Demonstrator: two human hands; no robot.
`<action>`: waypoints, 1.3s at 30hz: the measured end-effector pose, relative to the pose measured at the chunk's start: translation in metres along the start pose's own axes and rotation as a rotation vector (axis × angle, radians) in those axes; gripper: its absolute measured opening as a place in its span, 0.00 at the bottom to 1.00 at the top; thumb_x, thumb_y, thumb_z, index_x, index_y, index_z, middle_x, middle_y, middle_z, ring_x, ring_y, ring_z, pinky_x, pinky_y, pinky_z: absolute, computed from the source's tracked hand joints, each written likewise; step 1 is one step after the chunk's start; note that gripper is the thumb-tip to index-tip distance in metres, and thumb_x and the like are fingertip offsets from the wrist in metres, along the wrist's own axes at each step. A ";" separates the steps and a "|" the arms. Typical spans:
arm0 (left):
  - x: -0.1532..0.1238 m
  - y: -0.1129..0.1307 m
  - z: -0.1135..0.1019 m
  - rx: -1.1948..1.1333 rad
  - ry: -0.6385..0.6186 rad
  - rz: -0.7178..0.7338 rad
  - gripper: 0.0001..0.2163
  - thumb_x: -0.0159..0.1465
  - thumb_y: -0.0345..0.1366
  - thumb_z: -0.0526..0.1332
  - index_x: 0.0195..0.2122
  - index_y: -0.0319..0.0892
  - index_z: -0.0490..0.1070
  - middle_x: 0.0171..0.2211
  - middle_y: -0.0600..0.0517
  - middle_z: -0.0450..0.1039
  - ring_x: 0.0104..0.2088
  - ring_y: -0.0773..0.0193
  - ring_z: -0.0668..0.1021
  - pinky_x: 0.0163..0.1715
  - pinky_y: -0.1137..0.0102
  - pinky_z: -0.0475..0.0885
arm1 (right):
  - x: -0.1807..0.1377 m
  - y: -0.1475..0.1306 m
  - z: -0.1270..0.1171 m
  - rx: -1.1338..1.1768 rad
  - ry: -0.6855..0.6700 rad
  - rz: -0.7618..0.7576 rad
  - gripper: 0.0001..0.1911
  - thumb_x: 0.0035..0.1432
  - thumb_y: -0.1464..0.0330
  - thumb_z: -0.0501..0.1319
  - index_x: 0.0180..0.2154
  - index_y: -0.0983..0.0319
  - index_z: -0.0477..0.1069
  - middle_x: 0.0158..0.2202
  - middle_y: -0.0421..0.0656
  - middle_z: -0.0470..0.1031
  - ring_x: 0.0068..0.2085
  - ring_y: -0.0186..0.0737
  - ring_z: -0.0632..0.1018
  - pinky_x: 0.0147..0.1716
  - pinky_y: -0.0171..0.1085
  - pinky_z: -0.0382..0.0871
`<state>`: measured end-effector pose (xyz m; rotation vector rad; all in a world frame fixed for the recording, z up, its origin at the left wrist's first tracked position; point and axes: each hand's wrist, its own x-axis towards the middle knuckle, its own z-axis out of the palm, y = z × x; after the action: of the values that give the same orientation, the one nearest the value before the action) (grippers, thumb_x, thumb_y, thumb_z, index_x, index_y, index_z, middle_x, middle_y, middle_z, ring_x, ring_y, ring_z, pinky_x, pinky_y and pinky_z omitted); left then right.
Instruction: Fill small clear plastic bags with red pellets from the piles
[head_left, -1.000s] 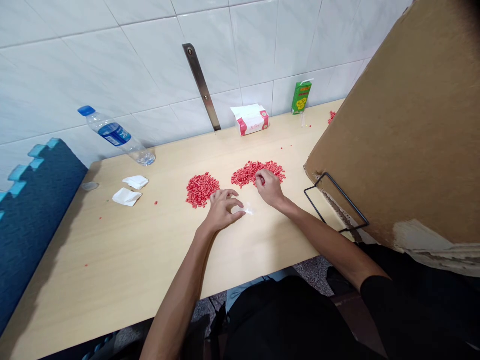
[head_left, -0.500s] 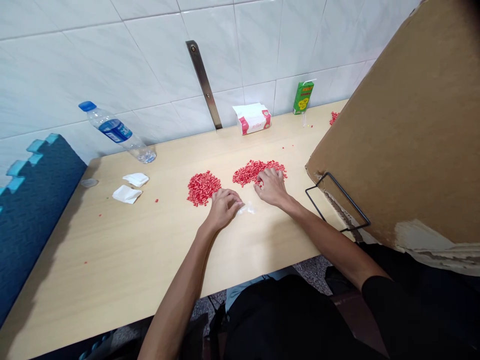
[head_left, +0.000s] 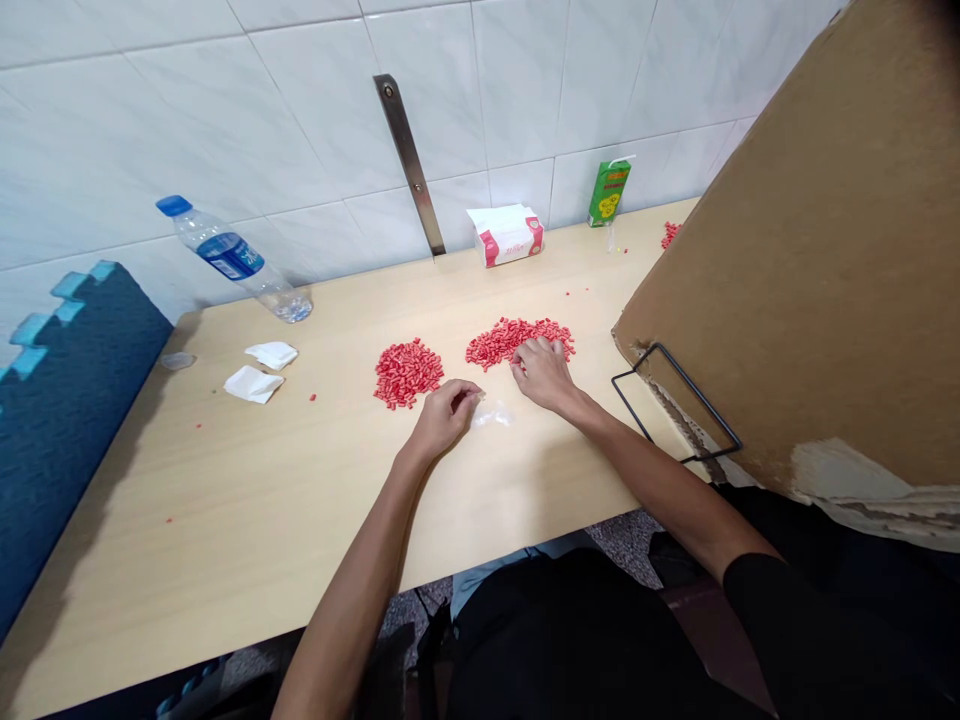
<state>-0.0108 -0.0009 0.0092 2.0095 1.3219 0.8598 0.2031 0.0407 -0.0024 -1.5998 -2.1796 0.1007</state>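
Several fingers of the right hand [head_left: 545,377] curl down over the near edge of the right heap [head_left: 499,342] of small red pieces; whether any are gripped cannot be told, since the palm side is hidden. Across from it, the left hand [head_left: 442,418] has thumb and fingertips pinched together right beside some clear plastic [head_left: 495,414] lying between the hands; what those tips hold, if anything, is too small to make out. To pick well, it would seem best to draw pieces off the heap's edge with light fingertips rather than press into it, where they could roll and scatter, and to leave the thin plastic undisturbed by the wrist. The left heap [head_left: 407,373] sits just beside the left hand, so small sideways movements look safest there. Farther out on the surface [head_left: 225,560] are one stray red piece [head_left: 313,398], two white papers [head_left: 254,384], a bottle [head_left: 234,257], a tissue packet [head_left: 510,236] and a green carton [head_left: 610,193].
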 end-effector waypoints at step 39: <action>0.000 -0.001 0.003 -0.247 0.004 -0.073 0.15 0.57 0.32 0.60 0.46 0.39 0.74 0.33 0.49 0.80 0.36 0.60 0.82 0.41 0.67 0.76 | -0.026 -0.021 -0.005 0.304 0.067 -0.167 0.09 0.63 0.66 0.57 0.39 0.62 0.74 0.35 0.44 0.77 0.39 0.41 0.72 0.44 0.42 0.53</action>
<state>-0.0093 -0.0012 0.0065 1.7597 1.2190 0.9441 0.1928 0.0093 0.0009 -1.2333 -2.1186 0.3074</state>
